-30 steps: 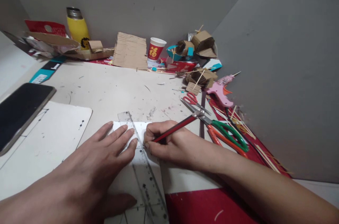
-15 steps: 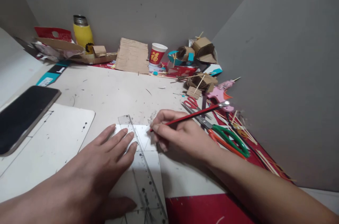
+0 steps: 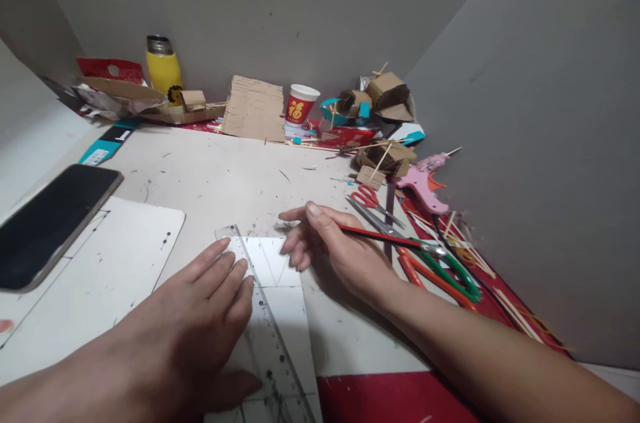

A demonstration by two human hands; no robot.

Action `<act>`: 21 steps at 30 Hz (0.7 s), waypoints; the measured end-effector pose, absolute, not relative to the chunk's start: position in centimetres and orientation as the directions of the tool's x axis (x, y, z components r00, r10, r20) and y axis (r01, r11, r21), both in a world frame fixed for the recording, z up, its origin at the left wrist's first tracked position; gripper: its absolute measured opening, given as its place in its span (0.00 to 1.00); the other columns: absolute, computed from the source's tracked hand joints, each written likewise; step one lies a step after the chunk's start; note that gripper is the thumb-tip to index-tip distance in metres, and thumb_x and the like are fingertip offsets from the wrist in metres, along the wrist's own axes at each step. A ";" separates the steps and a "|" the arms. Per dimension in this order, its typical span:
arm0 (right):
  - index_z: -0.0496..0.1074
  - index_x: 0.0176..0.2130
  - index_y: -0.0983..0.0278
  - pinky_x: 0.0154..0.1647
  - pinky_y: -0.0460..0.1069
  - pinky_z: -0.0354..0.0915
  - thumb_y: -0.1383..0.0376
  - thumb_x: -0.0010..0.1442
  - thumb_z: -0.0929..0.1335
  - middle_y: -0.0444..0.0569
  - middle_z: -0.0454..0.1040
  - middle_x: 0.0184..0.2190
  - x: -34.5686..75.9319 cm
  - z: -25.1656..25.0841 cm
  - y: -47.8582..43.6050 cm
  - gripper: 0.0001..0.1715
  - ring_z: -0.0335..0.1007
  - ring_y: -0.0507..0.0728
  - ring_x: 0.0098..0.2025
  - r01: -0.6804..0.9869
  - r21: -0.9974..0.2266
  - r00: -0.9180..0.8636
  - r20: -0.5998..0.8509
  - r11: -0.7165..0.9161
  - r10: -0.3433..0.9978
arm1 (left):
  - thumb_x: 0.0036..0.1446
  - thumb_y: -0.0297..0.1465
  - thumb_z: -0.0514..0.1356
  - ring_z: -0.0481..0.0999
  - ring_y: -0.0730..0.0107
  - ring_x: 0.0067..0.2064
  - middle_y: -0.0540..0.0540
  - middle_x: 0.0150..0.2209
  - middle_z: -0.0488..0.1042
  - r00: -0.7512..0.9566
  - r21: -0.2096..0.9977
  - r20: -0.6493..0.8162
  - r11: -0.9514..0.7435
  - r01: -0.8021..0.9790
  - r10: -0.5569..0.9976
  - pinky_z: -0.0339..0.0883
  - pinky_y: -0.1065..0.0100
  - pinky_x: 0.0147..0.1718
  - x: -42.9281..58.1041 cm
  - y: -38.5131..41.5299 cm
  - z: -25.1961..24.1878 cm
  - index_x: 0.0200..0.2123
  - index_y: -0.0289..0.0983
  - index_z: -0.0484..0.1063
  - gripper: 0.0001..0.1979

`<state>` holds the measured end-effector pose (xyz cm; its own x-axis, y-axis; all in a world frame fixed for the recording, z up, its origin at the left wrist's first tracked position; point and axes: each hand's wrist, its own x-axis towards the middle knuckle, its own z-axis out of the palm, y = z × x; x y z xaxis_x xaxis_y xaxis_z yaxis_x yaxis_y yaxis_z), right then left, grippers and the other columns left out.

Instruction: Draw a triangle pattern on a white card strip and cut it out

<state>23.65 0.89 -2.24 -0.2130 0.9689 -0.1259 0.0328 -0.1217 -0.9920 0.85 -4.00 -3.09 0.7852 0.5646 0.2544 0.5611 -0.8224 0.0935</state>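
Under my left hand [image 3: 195,309], a clear ruler [image 3: 269,326] lies slantwise across a white sheet [image 3: 295,306] with drawn lines. The fingers of that hand lie flat on the ruler and sheet, slightly spread. My right hand [image 3: 333,246] is at the sheet's upper right corner, holding a red and black pencil [image 3: 380,235] in the crook of the thumb. The pencil's rear end points right, over the scissors; its tip is hidden behind the hand. A pencilled V shows on the sheet between the ruler and my right fingers.
Green-and-orange scissors [image 3: 440,266], small red scissors [image 3: 366,196] and a pink glue gun [image 3: 423,183] lie at the right. A phone [image 3: 60,223] rests on white card [image 3: 145,229] at left. Cardboard pieces [image 3: 254,109], a paper cup [image 3: 301,106] and a yellow bottle [image 3: 164,75] line the back.
My right hand has lifted the pencil's tip off the sheet and tilted the pencil back, its rear end swinging down to the right. The ruler's top end has shifted slightly left.
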 end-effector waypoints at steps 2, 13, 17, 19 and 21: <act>0.75 0.43 0.68 0.23 0.46 0.68 0.41 0.64 0.64 0.48 0.75 0.25 23.6 -2.2 0.8 0.33 0.70 0.51 0.22 0.012 -0.993 -0.204 -0.116 -0.116 0.972 | 0.49 0.54 0.65 0.77 0.44 0.52 0.30 0.48 0.80 0.788 0.084 0.253 -0.824 0.560 0.561 0.54 0.49 0.65 0.9 -3.9 -2.9 0.49 0.28 0.78 0.36; 0.78 0.37 0.68 0.25 0.47 0.65 0.52 0.63 0.68 0.45 0.72 0.24 23.4 -1.6 -0.1 0.21 0.65 0.50 0.23 0.043 -0.991 -0.208 -0.130 -0.123 0.969 | 0.51 0.52 0.64 0.76 0.44 0.53 0.32 0.49 0.79 0.786 0.120 0.197 -0.810 0.574 0.587 0.54 0.47 0.64 0.7 -4.0 -3.0 0.50 0.31 0.77 0.33; 0.78 0.37 0.66 0.23 0.46 0.63 0.61 0.59 0.71 0.42 0.71 0.21 23.3 -1.6 0.0 0.10 0.64 0.49 0.21 0.103 -0.992 -0.214 -0.089 -0.069 0.973 | 0.53 0.53 0.62 0.75 0.42 0.54 0.32 0.50 0.79 0.790 0.100 0.224 -0.820 0.563 0.570 0.52 0.46 0.65 0.7 -4.0 -3.1 0.51 0.30 0.77 0.34; 0.78 0.39 0.66 0.25 0.47 0.66 0.59 0.61 0.71 0.44 0.74 0.24 23.4 -1.8 0.0 0.12 0.67 0.49 0.23 0.054 -0.996 -0.219 -0.075 -0.065 0.973 | 0.53 0.53 0.62 0.76 0.43 0.53 0.32 0.49 0.79 0.788 0.101 0.226 -0.818 0.566 0.573 0.54 0.46 0.65 0.7 -3.9 -3.1 0.50 0.30 0.77 0.34; 0.77 0.42 0.66 0.26 0.47 0.67 0.55 0.64 0.69 0.47 0.77 0.27 23.5 -2.0 0.1 0.16 0.71 0.50 0.24 0.013 -0.999 -0.219 -0.045 -0.043 0.975 | 0.53 0.53 0.63 0.77 0.44 0.51 0.33 0.47 0.81 0.790 0.092 0.237 -0.823 0.561 0.565 0.55 0.47 0.64 0.7 -3.8 -3.1 0.48 0.29 0.78 0.33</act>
<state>23.46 0.10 -2.02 -0.2194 0.9746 -0.0448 0.0126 -0.0431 -0.9990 0.72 -3.84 -3.08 0.7901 0.5654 0.2369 0.5612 -0.8226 0.0916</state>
